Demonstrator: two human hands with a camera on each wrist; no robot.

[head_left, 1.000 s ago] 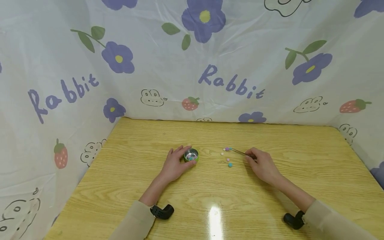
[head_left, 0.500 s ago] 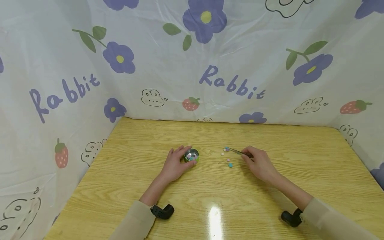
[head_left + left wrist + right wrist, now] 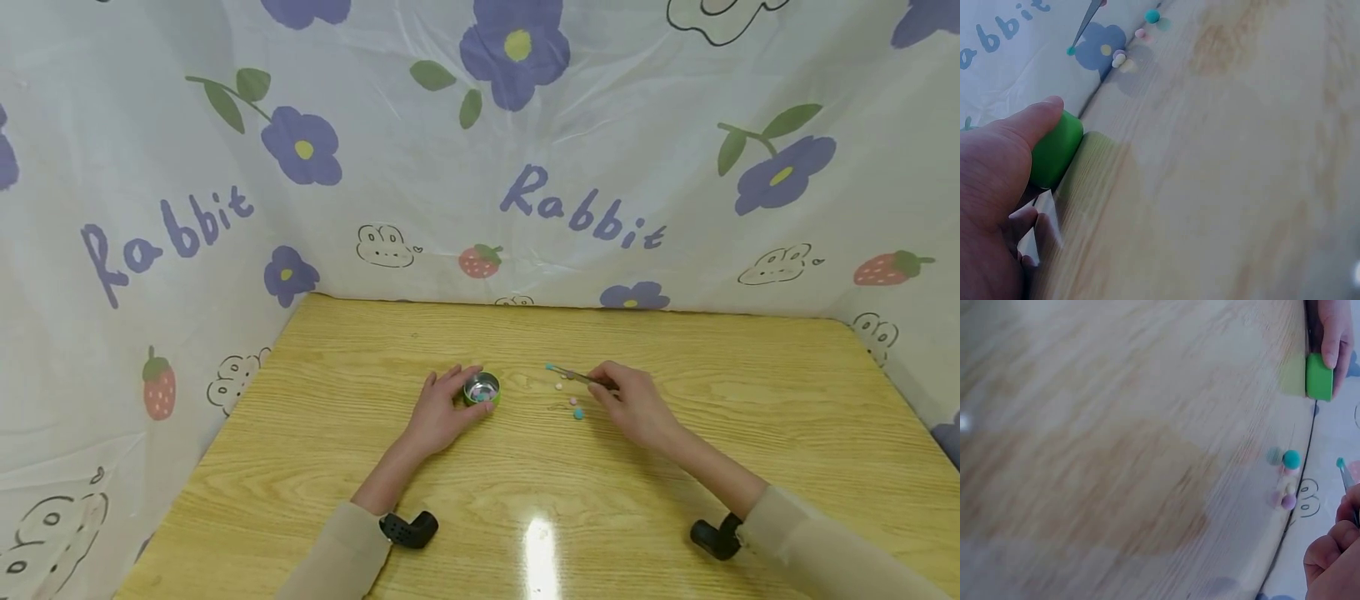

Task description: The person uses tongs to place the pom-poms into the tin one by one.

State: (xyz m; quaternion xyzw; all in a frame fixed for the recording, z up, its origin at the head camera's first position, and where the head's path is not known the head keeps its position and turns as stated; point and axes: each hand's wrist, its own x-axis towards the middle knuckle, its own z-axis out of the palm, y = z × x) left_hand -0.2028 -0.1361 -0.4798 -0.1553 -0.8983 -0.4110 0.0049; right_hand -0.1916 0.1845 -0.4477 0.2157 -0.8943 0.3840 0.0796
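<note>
Right hand point(image 3: 636, 406) pinches tweezers point(image 3: 576, 377) between thumb and fingers. A small turquoise ball point(image 3: 550, 367) sits at the tweezer tips, beyond the fingers, clear of the table point(image 3: 457, 525). Left hand point(image 3: 438, 417) grips a cup point(image 3: 1060, 153), thumb and fingers on opposite sides. Ball is round, smaller than the blue ball point(image 3: 578, 414) lying nearby. Cup is upright, green outside, shiny metal inside, containing coloured balls point(image 3: 482, 397)
</note>
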